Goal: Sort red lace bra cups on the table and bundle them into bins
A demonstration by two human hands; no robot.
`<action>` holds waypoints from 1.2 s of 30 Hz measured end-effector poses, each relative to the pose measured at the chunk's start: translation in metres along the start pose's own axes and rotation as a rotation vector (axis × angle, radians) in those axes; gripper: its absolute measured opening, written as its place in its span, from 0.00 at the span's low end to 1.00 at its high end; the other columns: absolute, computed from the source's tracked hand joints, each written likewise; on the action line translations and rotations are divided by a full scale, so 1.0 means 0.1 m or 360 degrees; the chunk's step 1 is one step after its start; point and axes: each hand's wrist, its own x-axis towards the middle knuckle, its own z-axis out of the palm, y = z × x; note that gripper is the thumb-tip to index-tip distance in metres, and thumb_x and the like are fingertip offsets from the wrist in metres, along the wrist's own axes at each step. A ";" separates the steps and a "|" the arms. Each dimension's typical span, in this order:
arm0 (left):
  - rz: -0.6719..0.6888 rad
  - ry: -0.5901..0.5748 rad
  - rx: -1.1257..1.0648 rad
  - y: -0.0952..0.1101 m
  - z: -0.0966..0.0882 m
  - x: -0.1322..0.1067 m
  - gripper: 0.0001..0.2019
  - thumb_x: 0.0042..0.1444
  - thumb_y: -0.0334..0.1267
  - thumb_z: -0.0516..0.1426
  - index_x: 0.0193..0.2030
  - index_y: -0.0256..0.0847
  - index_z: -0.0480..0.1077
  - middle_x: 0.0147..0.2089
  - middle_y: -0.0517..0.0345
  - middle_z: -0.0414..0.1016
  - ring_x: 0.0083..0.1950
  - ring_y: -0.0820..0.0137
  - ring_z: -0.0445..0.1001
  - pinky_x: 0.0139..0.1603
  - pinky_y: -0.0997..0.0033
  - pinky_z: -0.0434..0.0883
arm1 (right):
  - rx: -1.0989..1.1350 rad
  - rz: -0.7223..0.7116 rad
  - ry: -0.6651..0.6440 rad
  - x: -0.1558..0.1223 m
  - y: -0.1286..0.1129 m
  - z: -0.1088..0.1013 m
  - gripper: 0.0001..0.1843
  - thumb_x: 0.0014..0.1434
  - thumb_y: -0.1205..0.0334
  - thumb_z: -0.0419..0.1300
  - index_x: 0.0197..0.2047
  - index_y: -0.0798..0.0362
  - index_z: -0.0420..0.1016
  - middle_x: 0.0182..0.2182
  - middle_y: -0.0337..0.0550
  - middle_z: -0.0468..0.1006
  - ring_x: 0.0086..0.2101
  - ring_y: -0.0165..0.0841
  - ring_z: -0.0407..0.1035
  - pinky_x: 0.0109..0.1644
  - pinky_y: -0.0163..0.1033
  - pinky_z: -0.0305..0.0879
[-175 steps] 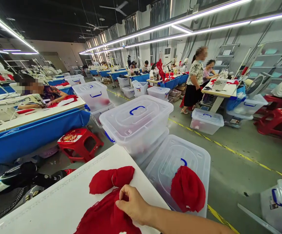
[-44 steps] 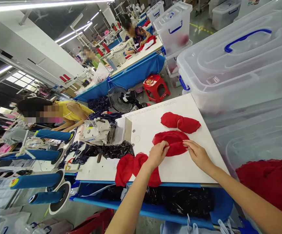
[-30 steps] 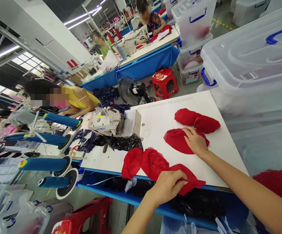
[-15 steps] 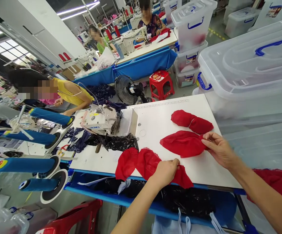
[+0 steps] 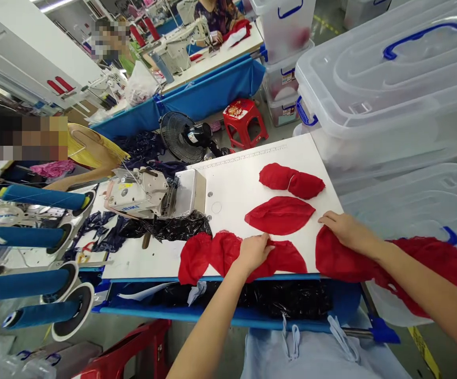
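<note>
My left hand point(image 5: 255, 252) is closed on a red lace-edged cloth piece point(image 5: 225, 251) lying along the front edge of the white table. To the right, my right hand point(image 5: 342, 230) grips the upper edge of another red cloth piece point(image 5: 336, 258). This cloth hangs over the table's right end and runs under my forearm toward a red cloth pile point(image 5: 441, 263). Between and beyond my hands, a leaf-shaped red piece point(image 5: 280, 215) lies flat. Behind it rests a red bundle point(image 5: 291, 180) tied round its middle.
A sewing machine point(image 5: 141, 192) stands at the table's left, with blue thread cones point(image 5: 23, 276) nearby. Large clear lidded boxes point(image 5: 370, 105) border the right side. A fan point(image 5: 183, 137) and red stool point(image 5: 245, 123) are behind the table. A person in yellow point(image 5: 94, 142) sits at left.
My right hand has let go of the leaf-shaped piece, moved toward the table's right end and taken hold of another red cloth. My left hand stays on the lace-edged piece. The view has shifted.
</note>
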 end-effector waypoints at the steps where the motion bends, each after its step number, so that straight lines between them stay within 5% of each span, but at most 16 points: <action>1: -0.0024 0.0029 0.0045 0.03 0.02 0.02 0.11 0.62 0.43 0.54 0.47 0.40 0.69 0.45 0.46 0.78 0.46 0.56 0.76 0.47 0.57 0.69 | -0.0050 0.0021 0.0030 -0.01 -0.06 -0.01 0.21 0.55 0.79 0.47 0.41 0.52 0.77 0.37 0.47 0.76 0.33 0.35 0.69 0.39 0.41 0.63; 5: -0.0010 0.0174 0.0139 0.16 0.09 0.10 0.09 0.60 0.41 0.56 0.45 0.41 0.69 0.49 0.48 0.74 0.51 0.57 0.71 0.53 0.57 0.66 | -0.0201 0.0231 0.0230 -0.09 -0.27 0.00 0.12 0.60 0.72 0.51 0.36 0.55 0.76 0.38 0.53 0.73 0.37 0.42 0.67 0.39 0.45 0.62; 8: 0.0085 0.0241 0.0128 0.25 0.17 0.16 0.10 0.60 0.38 0.57 0.49 0.44 0.67 0.50 0.53 0.71 0.53 0.61 0.69 0.55 0.61 0.66 | -0.0181 0.0332 0.0359 -0.17 -0.38 0.11 0.10 0.62 0.67 0.51 0.43 0.56 0.74 0.40 0.53 0.70 0.33 0.39 0.67 0.32 0.41 0.64; 11: 0.0070 0.0320 0.0104 0.33 0.25 0.20 0.14 0.61 0.36 0.55 0.54 0.43 0.64 0.53 0.51 0.69 0.54 0.62 0.68 0.56 0.63 0.65 | -0.0061 0.0232 0.0364 -0.24 -0.43 0.23 0.08 0.63 0.65 0.52 0.42 0.55 0.72 0.39 0.51 0.69 0.33 0.36 0.69 0.35 0.40 0.69; 14: -0.0023 0.0325 0.0070 0.40 0.34 0.21 0.09 0.64 0.37 0.52 0.50 0.41 0.65 0.46 0.52 0.74 0.47 0.64 0.73 0.49 0.65 0.68 | 0.0051 0.0033 0.0299 -0.31 -0.41 0.30 0.09 0.64 0.63 0.52 0.37 0.52 0.72 0.38 0.49 0.71 0.38 0.38 0.70 0.44 0.44 0.71; 17: -0.0130 0.0312 0.0024 0.45 0.41 0.21 0.09 0.65 0.43 0.50 0.46 0.42 0.66 0.38 0.55 0.76 0.38 0.65 0.75 0.39 0.67 0.69 | 0.0133 -0.0129 0.0246 -0.37 -0.35 0.33 0.12 0.64 0.58 0.55 0.48 0.52 0.73 0.47 0.52 0.75 0.48 0.44 0.69 0.52 0.51 0.70; 21: -0.0208 0.0375 -0.0049 0.47 0.46 0.22 0.12 0.66 0.46 0.47 0.44 0.42 0.66 0.41 0.53 0.77 0.38 0.64 0.77 0.36 0.68 0.70 | 0.0225 -0.0262 0.0190 -0.41 -0.29 0.32 0.33 0.62 0.53 0.58 0.67 0.53 0.56 0.61 0.55 0.66 0.60 0.47 0.61 0.60 0.55 0.65; 26: -0.0098 0.0475 -0.0181 0.49 0.49 0.14 0.11 0.66 0.36 0.48 0.50 0.39 0.66 0.47 0.46 0.74 0.47 0.59 0.74 0.48 0.58 0.71 | 0.0325 -0.0200 0.0236 -0.40 -0.26 0.30 0.31 0.68 0.66 0.46 0.71 0.46 0.45 0.63 0.51 0.64 0.62 0.41 0.59 0.63 0.53 0.63; 31: 0.0193 0.0420 -0.0451 0.78 0.57 0.02 0.16 0.60 0.24 0.49 0.53 0.39 0.67 0.52 0.48 0.72 0.54 0.64 0.71 0.57 0.63 0.68 | 0.0418 -0.0069 0.0379 -0.43 -0.27 0.31 0.31 0.66 0.68 0.48 0.70 0.44 0.48 0.58 0.50 0.67 0.57 0.41 0.66 0.58 0.53 0.69; 36: 0.0184 0.0371 -0.0735 1.06 0.45 0.38 0.20 0.59 0.24 0.47 0.58 0.37 0.63 0.52 0.45 0.72 0.48 0.67 0.74 0.47 0.67 0.72 | 0.0450 -0.0027 0.0573 -0.49 -0.28 0.33 0.23 0.66 0.66 0.50 0.63 0.47 0.58 0.55 0.53 0.67 0.53 0.42 0.68 0.52 0.51 0.74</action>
